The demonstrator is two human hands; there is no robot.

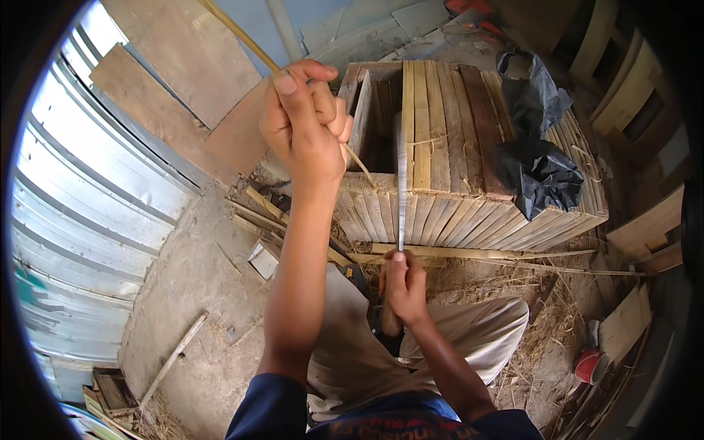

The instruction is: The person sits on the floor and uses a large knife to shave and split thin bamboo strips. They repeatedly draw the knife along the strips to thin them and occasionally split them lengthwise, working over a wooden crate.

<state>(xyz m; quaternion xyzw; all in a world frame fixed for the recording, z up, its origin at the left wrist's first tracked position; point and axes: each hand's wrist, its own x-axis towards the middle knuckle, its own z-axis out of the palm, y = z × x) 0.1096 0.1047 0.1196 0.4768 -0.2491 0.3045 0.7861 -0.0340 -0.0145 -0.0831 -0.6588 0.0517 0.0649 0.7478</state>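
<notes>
My left hand point(304, 117) is raised and closed round a thin bamboo-like strip point(242, 33). The strip runs up out of the top of the picture, and its lower end shows below my fingers near the crate's edge. In my right hand point(405, 282) is a long knife point(402, 183), gripped by its wooden handle, with the blade pointing up and away from me. The blade stands in front of the opening of a slatted wooden crate point(440, 132). A gap between blade and strip is visible.
Two black plastic bags point(539, 176) lie on the crate's right side. Long wooden strips point(484, 253) and shavings point(557, 315) cover the floor before it. Boards point(147, 110) lean by a corrugated metal wall point(88, 205) at left. A red can point(590, 365) sits at right.
</notes>
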